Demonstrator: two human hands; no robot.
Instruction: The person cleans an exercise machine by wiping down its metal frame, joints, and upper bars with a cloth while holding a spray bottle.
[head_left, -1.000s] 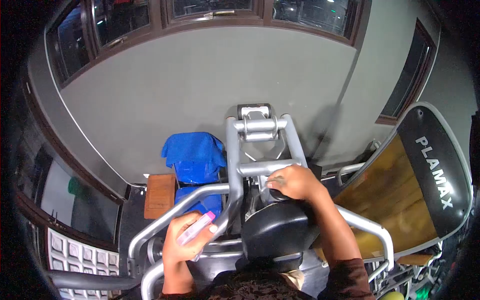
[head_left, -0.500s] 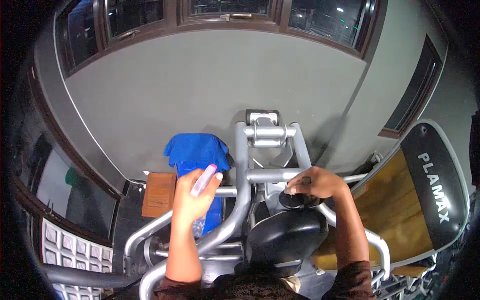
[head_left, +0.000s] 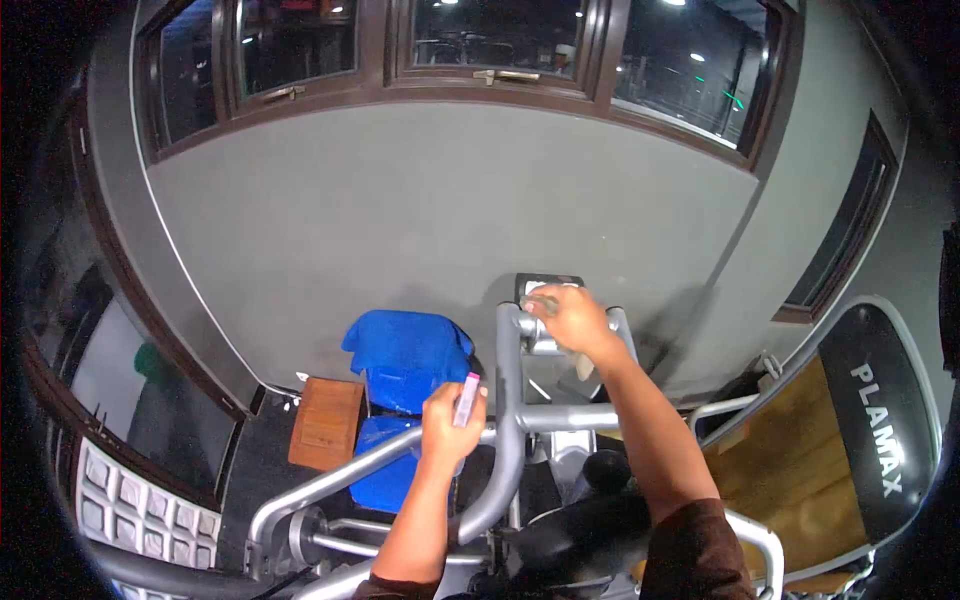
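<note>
My left hand (head_left: 447, 428) is closed around what looks like a spray bottle (head_left: 466, 398), its pale head ending in a pink tip. It is over the silver tubes of a gym machine (head_left: 509, 390), left of the upright. Farther forward, my right hand (head_left: 578, 322) is at the top of the machine's frame, by a black and silver roller part (head_left: 548, 282). A greyish cloth (head_left: 584, 367) is bunched in its fingers, mostly hidden, with a bit hanging below. A black padded seat (head_left: 575, 535) lies under my right arm.
A blue chair (head_left: 385, 480) with a blue towel (head_left: 408, 340) over it stands at the wall, beside a wooden box (head_left: 327, 422). On the right is a panel marked PLAMAX (head_left: 875, 430). Windows (head_left: 490, 40) run above the grey wall (head_left: 400, 200).
My right hand has moved forward from the black knob near the seat to the frame's top. My left hand has shifted right with the spray bottle. The view has tipped up slightly.
</note>
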